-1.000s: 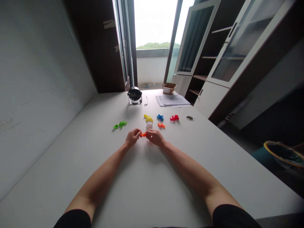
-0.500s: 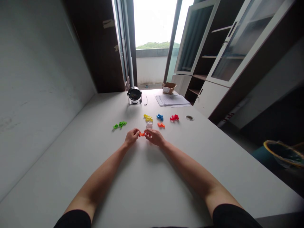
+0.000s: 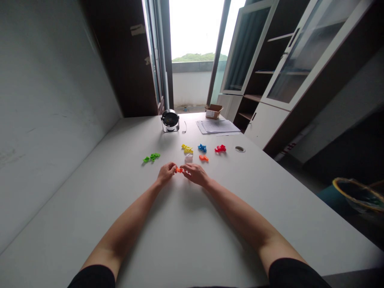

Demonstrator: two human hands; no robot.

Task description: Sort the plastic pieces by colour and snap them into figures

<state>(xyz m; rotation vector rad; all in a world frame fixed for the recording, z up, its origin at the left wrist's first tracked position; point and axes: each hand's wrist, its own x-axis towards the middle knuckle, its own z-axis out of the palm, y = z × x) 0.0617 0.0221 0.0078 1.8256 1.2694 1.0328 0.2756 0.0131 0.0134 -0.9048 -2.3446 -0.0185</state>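
Note:
A small orange plastic piece sits between my two hands, just above the white table. My left hand pinches its left end. The fingertips of my right hand reach its right end. Just beyond my hands lie a white piece and a second orange piece. Further back are small clusters of yellow, blue, and red pieces. A green cluster lies to the left.
A round black-and-silver desk fan stands at the far edge, with papers and a small cardboard box to its right. The table has a round grommet. A glass-fronted cabinet stands right, beside a basket on the floor.
The orange piece has shifted slightly left between my hands. My right hand has stretched its fingers further left along the piece.

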